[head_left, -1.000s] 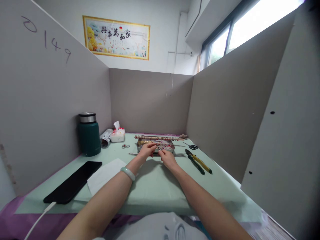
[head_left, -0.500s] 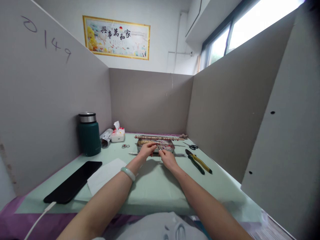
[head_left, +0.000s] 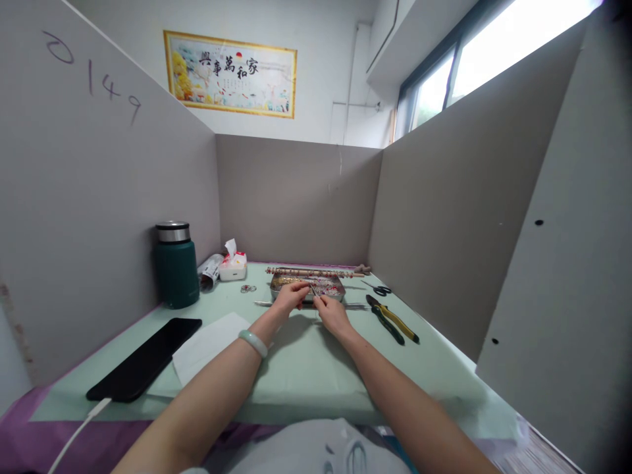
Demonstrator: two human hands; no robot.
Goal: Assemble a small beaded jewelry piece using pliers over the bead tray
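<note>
My left hand (head_left: 292,297) and my right hand (head_left: 328,309) are close together over the front edge of a metal tray (head_left: 340,296) filled with small beads in gold, pink and red. The fingers of both are closed in a pinch. A thin, dark, needle-like piece (head_left: 313,289) slants up from my right fingertips toward my left ones; its exact kind is too small to tell. What my left fingers pinch, if anything, is hidden. Beneath my hands, thin metal rods (head_left: 356,305) lie across the table in front of the tray. A beaded stick (head_left: 306,272) rests along the tray's back.
Green-and-yellow pliers (head_left: 392,320) and black scissors (head_left: 380,289) lie to the right. At left are a green bottle (head_left: 176,270), a tissue pack (head_left: 233,266), small rings (head_left: 248,288), a black phone (head_left: 145,359) on a cable and white paper (head_left: 210,345). Grey partitions (head_left: 296,197) enclose three sides.
</note>
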